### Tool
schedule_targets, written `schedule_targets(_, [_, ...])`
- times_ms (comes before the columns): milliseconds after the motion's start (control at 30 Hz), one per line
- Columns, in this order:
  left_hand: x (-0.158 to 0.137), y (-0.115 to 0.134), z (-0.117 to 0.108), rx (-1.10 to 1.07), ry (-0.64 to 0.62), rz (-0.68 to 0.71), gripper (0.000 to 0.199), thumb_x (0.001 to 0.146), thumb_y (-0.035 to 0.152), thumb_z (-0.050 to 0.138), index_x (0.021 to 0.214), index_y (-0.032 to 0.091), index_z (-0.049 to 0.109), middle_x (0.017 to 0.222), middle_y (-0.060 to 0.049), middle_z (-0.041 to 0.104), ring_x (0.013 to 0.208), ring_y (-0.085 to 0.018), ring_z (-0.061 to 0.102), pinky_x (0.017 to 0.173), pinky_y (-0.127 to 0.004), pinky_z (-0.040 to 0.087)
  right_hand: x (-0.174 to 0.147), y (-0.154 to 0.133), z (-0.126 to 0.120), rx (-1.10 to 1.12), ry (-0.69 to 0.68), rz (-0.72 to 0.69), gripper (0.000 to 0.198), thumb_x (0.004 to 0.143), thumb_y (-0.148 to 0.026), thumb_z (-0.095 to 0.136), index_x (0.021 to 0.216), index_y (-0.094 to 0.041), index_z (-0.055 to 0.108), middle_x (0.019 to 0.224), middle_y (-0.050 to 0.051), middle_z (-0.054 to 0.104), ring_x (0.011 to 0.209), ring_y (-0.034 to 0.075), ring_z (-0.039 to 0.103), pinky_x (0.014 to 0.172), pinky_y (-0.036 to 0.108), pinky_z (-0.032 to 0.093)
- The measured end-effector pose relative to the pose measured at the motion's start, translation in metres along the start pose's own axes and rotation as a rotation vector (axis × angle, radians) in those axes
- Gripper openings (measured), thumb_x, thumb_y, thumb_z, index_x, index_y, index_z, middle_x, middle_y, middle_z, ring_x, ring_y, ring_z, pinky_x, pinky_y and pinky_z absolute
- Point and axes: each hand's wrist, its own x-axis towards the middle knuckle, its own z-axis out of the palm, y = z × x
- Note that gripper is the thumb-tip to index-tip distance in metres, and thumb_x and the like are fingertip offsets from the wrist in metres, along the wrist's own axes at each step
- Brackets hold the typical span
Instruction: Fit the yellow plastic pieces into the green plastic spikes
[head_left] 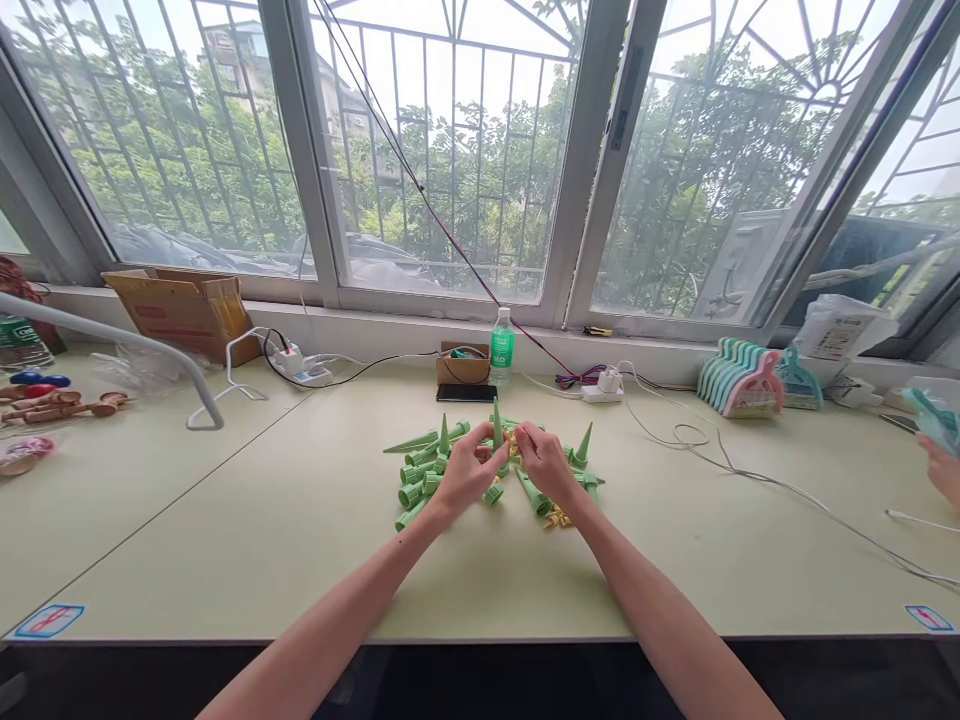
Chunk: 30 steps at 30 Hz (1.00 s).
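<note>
My left hand [466,472] is closed around a green plastic spike [497,422], held with its tip pointing up. Just to its right, my right hand [546,462] is pinched close to the spike; whatever is between its fingertips is too small to make out. More hollow green cones [410,495] lie in a loose pile left of and behind my hands, a few standing tip up. Under my right hand rests another green cone [532,494]. Small yellow pieces [556,518] are scattered beside it.
Behind the pile are a phone [466,393], a small cardboard box [459,368] and a green-labelled bottle [502,345]. White cables [780,487] cross the right side, near pink and green hangers [750,382]. Another person's hand [942,470] shows at the right edge.
</note>
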Motion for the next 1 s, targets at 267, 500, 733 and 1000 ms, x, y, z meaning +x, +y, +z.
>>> schedule_targets(267, [0.0003, 0.0004, -0.0002, 0.199, 0.067, 0.128, 0.012, 0.083, 0.027, 0.057, 0.086, 0.016, 0.061, 0.075, 0.001, 0.053, 0.053, -0.006, 0.036, 0.045, -0.016, 0.036, 0.0001, 0.0015, -0.0011, 0.021, -0.026, 0.017, 0.038, 0.099, -0.046, 0.031, 0.073, -0.021, 0.044, 0.059, -0.004, 0.042, 0.054, 0.012, 0.033, 0.054, 0.024, 0.030])
schedule_targets(500, [0.0004, -0.0005, -0.0007, 0.284, 0.077, 0.193, 0.009, 0.084, 0.025, 0.057, 0.084, 0.017, 0.062, 0.082, -0.001, 0.056, 0.056, -0.006, 0.038, 0.047, -0.016, 0.038, 0.0005, 0.0013, -0.0022, 0.022, -0.040, 0.037, 0.040, 0.098, -0.050, 0.031, 0.073, -0.021, 0.043, 0.059, -0.005, 0.042, 0.053, 0.012, 0.033, 0.053, 0.024, 0.029])
schedule_targets(733, [0.0005, -0.0008, -0.0003, 0.260, 0.070, 0.202, 0.012, 0.084, 0.024, 0.057, 0.089, 0.017, 0.065, 0.082, -0.001, 0.055, 0.056, -0.006, 0.039, 0.046, -0.016, 0.039, -0.0002, 0.0011, -0.0028, -0.003, -0.029, 0.031, 0.039, 0.098, -0.048, 0.032, 0.072, -0.022, 0.042, 0.058, -0.005, 0.041, 0.052, 0.012, 0.032, 0.051, 0.025, 0.028])
schedule_targets(1000, [0.0010, -0.0011, -0.0008, 0.239, 0.068, 0.211, 0.018, 0.085, 0.025, 0.058, 0.097, 0.019, 0.070, 0.085, -0.002, 0.057, 0.059, -0.007, 0.044, 0.043, -0.014, 0.039, 0.0003, 0.0007, -0.0030, -0.047, -0.030, 0.040, 0.038, 0.098, -0.047, 0.031, 0.071, -0.022, 0.040, 0.056, -0.005, 0.040, 0.051, 0.013, 0.032, 0.051, 0.025, 0.028])
